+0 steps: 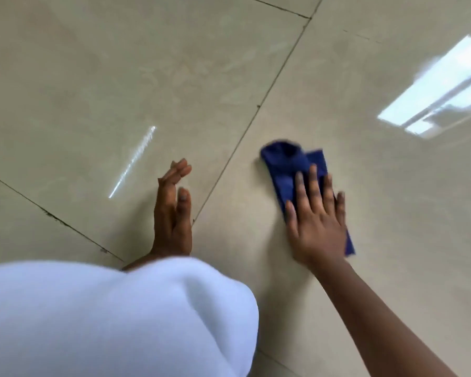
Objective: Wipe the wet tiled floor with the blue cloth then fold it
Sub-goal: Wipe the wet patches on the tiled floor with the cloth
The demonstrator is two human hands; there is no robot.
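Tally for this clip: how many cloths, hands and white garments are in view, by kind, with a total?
Blue cloth: 1
Hands: 2, left hand bare, right hand flat on the cloth
White garment: 1
Total: 4

- The right hand [317, 224] lies flat, palm down, fingers spread and extended forward — pressed onto a crumpled dark blue cloth [288, 170].
- The bare right forearm runs back toward the lower right corner.
- The left hand [173, 210] stands on edge, fingers together and slightly curled — holding nothing, its wrist hidden behind white clothing.
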